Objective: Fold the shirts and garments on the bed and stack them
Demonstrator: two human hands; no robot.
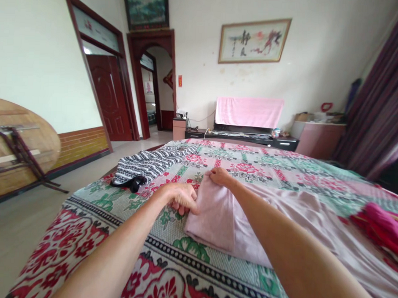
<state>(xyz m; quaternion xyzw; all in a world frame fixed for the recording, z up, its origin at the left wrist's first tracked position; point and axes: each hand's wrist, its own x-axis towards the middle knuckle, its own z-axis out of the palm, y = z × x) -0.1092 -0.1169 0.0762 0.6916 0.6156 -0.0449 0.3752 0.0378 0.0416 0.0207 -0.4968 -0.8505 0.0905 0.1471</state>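
Observation:
A pale pink cloth (pixel 212 222) lies on the bed, its left end folded over into a flat panel while the rest stretches loosely to the right. At the panel's left edge, my left hand (pixel 180 196) is closed with bent fingers, gripping the edge near the thumb. My right hand (pixel 220 176) pinches the panel's far left corner. My right forearm crosses over the cloth and hides part of it. Whether the cloth is a garment or a sheet I cannot tell.
Patterned bedding (pixel 168 253) covers the bed. A black-and-white striped garment (pixel 152 162) lies at the left, and bright pink and red clothes (pixel 382 227) at the right. Beyond the bed stands a low cabinet (pixel 286 144) under a pink-draped screen (pixel 248 111). A folded round table (pixel 21 145) leans at left.

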